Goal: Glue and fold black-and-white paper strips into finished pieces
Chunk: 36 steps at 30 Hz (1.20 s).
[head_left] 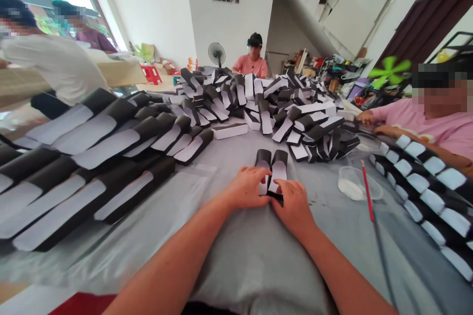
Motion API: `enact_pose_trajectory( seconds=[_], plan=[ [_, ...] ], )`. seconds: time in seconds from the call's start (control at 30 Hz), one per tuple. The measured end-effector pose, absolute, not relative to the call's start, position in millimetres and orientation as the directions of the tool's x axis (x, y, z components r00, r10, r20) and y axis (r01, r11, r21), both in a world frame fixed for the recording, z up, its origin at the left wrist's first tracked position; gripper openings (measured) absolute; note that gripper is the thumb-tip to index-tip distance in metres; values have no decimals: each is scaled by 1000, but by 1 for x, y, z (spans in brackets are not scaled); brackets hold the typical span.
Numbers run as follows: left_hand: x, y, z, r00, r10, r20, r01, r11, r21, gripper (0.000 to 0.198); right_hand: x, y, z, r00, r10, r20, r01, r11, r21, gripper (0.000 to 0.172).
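Observation:
Side by side in front of me are two folded paper pieces, black with white faces: a left piece (263, 156) and a right piece (280, 161). My left hand (248, 188) grips the lower left of the pair, fingers curled over the white face. My right hand (294, 205) pinches the lower right side. Both thumbs meet near the bottom edge, and the fingers partly hide the lower ends. Right of my hands, a clear plastic dish (374, 188) holds a white substance (350, 190). A thin red-handled brush (367, 187) lies across the dish's rim.
A grey plastic sheet (229, 251) covers the table. Stacks of similar pieces (121, 142) stand at left, a loose heap (258, 98) ahead, and overlapping rows (428, 187) at right. One person (253, 65) sits opposite, another (424, 118) at right; two more are at far left.

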<state>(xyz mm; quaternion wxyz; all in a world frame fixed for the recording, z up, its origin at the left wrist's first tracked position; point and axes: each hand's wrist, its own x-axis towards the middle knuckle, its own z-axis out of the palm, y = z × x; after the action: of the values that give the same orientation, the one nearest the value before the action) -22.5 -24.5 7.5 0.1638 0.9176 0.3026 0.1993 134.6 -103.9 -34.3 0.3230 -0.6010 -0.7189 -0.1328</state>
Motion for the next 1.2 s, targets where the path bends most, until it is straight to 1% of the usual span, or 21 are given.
enact_pose_trajectory(
  seconds=[0.07, 0.17, 0.3, 0.43, 0.53, 0.8, 0.97, 1.07, 1.2],
  plan=[
    [-25, -23, 6, 739, 625, 252, 516, -765, 385, 53, 135, -104, -36, -42, 769, 638, 959, 209, -189, 25],
    [-26, -19, 4, 752, 623, 213, 542, -770, 338, 48, 136, -105, -37, -46, 781, 622, 967, 191, -168, 20],
    [-25, -18, 4, 759, 633, 149, 551, -748, 371, 31, 137, -106, -34, -91, 828, 553, 965, 210, -155, 13],
    [-23, -20, 6, 767, 624, 147, 526, -743, 413, 20, 136, -107, -31, -111, 848, 519, 956, 233, -176, 17],
    [-23, -21, 7, 773, 617, 150, 513, -746, 426, 15, 136, -108, -31, -110, 850, 515, 952, 240, -192, 17],
    [-21, -24, 9, 760, 634, 145, 520, -727, 449, 14, 137, -107, -33, -101, 846, 523, 948, 241, -208, 18],
    [-19, -26, 10, 776, 622, 106, 528, -731, 431, 11, 136, -107, -32, -108, 856, 505, 946, 245, -212, 18],
    [-18, -25, 7, 757, 644, 111, 547, -717, 431, 15, 136, -107, -31, -109, 857, 503, 940, 253, -227, 21],
    [-17, -23, 2, 731, 672, 113, 574, -697, 431, 27, 136, -108, -30, -114, 864, 490, 935, 260, -241, 22]
  ],
)
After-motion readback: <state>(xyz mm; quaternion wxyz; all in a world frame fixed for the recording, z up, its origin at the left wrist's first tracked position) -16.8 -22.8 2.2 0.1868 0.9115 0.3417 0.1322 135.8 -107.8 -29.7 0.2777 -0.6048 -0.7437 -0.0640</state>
